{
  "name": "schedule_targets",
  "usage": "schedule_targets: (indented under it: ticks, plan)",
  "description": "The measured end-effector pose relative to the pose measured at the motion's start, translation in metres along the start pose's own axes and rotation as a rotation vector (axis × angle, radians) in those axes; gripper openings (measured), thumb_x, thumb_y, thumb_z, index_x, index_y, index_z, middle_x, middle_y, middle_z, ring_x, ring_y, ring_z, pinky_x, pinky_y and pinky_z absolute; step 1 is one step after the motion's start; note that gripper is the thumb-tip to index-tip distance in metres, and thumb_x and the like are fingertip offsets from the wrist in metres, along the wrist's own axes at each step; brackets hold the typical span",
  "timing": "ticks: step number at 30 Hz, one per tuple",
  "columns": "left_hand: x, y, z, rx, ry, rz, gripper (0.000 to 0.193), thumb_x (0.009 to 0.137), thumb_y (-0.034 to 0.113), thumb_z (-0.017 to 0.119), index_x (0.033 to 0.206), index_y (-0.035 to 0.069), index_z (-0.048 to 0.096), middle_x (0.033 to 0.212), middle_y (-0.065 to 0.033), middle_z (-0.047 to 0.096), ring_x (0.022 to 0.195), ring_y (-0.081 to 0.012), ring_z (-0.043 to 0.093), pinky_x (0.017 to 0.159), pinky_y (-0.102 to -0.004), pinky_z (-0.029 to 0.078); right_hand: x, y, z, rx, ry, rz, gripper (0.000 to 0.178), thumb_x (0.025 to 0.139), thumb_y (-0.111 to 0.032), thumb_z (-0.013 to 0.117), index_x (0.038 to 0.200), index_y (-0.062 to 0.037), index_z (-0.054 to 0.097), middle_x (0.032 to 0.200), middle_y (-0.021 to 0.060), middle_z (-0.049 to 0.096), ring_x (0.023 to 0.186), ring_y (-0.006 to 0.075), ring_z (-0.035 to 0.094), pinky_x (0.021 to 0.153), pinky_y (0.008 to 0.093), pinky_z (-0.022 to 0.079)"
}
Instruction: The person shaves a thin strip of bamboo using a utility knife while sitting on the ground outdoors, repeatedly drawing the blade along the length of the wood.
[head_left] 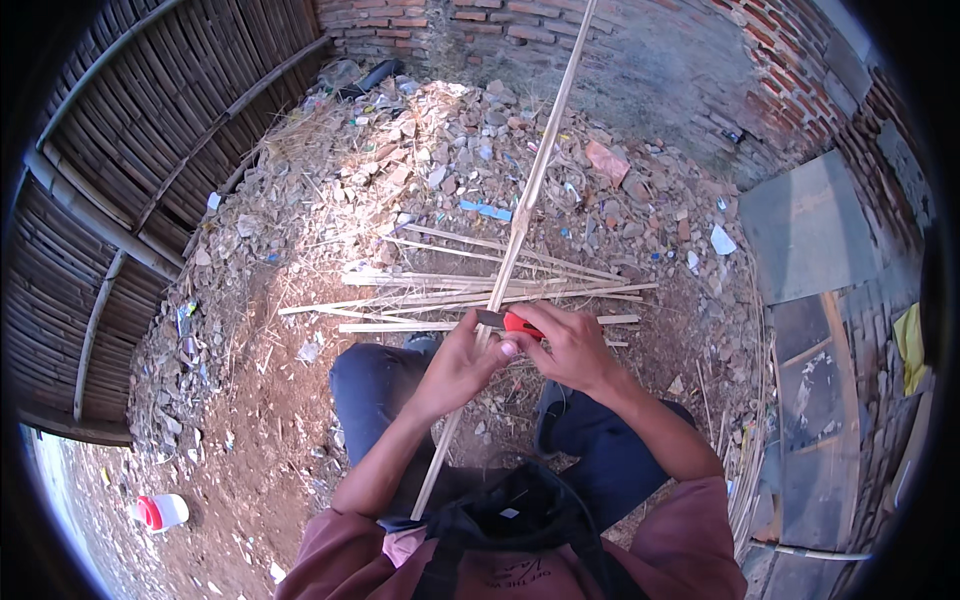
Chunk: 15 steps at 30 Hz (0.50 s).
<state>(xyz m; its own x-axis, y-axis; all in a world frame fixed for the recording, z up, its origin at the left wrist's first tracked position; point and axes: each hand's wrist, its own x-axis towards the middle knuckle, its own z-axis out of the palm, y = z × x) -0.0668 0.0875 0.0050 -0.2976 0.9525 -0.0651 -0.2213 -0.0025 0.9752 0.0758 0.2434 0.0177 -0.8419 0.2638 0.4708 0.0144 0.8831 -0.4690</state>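
Observation:
A long pale bamboo strip (540,165) runs slantwise from the top of the view down between my knees. My left hand (462,362) is closed around it, thumb pointing toward the knife. In my right hand (572,348) is a knife with a red handle (521,324). Its dark blade lies across the strip, just above my left fingers. Both hands nearly touch at the thumbs. Beyond them, several split bamboo strips (400,300) lie crosswise in a loose pile on the ground.
Rubble (440,150) with bits of litter spreads toward a brick wall (640,75). A bamboo-slat wall (150,120) stands at the left, grey panels (810,230) at the right. A white container with a red lid (165,513) lies at the lower left. My bent legs (375,400) flank the strip.

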Motion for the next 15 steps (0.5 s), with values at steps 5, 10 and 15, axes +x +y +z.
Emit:
schedule_targets:
  ticks: [5, 10, 15]
  plan:
    - [0.001, -0.006, 0.001, -0.002, 0.051, 0.018, 0.047, 0.107, 0.02, 0.066, 0.135, -0.003, 0.037, 0.083, 0.0037, 0.058, 0.076, -0.0013, 0.049, 0.065, -0.02, 0.042, 0.0, -0.001, 0.003, -0.019, -0.037, -0.01, 0.035, 0.091, -0.023, 0.077, 0.122, -0.0079, 0.07, 0.098, 0.0097, 0.074, 0.073, 0.0301, 0.074, 0.06, 0.0411, 0.057]
    - [0.001, -0.006, 0.002, 0.09, 0.077, 0.034, 0.048, 0.108, 0.024, 0.064, 0.141, 0.001, 0.037, 0.079, 0.008, 0.05, 0.064, 0.0019, 0.039, 0.053, -0.0189, 0.031, 0.002, -0.007, 0.001, -0.037, 0.005, 0.018, 0.034, 0.091, -0.021, 0.076, 0.122, -0.0079, 0.072, 0.098, 0.0094, 0.076, 0.073, 0.0296, 0.074, 0.059, 0.0403, 0.057]
    - [0.004, -0.011, -0.003, 0.129, -0.004, 0.071, 0.061, 0.108, 0.022, 0.063, 0.149, -0.006, 0.027, 0.079, 0.0075, 0.051, 0.064, 0.0013, 0.039, 0.054, -0.0191, 0.031, 0.003, -0.006, -0.004, -0.028, 0.023, 0.025, 0.032, 0.092, -0.02, 0.075, 0.121, -0.0079, 0.073, 0.099, 0.0104, 0.077, 0.075, 0.03, 0.075, 0.061, 0.0401, 0.058]
